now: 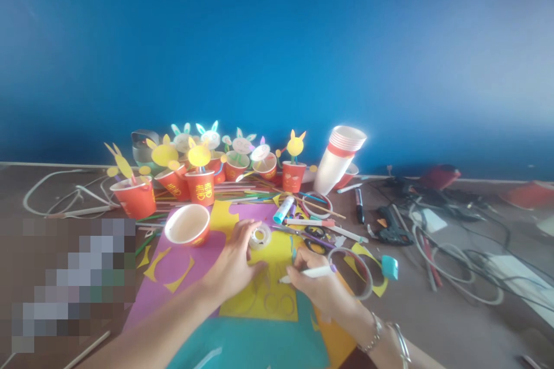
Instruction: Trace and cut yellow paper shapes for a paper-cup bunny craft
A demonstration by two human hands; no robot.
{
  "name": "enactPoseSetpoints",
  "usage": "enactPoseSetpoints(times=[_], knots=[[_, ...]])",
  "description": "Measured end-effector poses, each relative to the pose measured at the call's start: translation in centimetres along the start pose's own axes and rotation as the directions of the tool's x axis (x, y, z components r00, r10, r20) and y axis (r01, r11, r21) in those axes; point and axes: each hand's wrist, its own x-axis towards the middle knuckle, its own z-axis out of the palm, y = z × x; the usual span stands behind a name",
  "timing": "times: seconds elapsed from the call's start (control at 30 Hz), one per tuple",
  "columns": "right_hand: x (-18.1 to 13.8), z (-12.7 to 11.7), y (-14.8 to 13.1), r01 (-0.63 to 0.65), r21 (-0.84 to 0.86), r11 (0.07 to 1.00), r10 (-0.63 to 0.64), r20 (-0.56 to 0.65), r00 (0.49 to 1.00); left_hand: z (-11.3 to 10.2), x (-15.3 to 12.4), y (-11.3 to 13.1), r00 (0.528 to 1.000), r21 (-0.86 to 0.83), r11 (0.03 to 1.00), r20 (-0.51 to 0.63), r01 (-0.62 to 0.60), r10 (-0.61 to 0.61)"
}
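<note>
My left hand (236,256) has its fingers curled over the left edge of a roll of clear tape (266,240), its thumb stretched out over the yellow paper (259,310). In my right hand (318,291) is a white marker (318,271), held like a pen with its tip pointing left, just over that sheet. Faint rounded outlines show on the yellow paper, small rings among them. Underneath lie purple paper (149,305) and teal paper (242,343). A white-lined paper cup (187,225) stands left of my left hand.
Red cups with paper rabbit heads, such as this one (293,176), line the wall. A leaning cup stack (340,158), glue stick (283,210), scissors (315,239) and larger tape roll (366,277) are nearby. A glue gun (392,226) and tangled cables (454,271) lie right.
</note>
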Motion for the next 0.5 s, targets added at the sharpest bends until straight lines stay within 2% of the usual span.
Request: enactPoseSetpoints(times=[0.2, 0.5], knots=[[-0.02, 0.0, -0.36, -0.01, -0.048, 0.999, 0.008, -0.036, 0.999, -0.05, -0.01, 0.09, 1.0, 0.003, 1.0, -0.005, -0.009, 0.009], [-0.09, -0.02, -0.65, 0.013, -0.025, 1.0, -0.015, -0.08, 0.997, 0.01, -0.01, 0.06, 1.0, 0.011, 1.0, 0.002, 0.01, -0.01]])
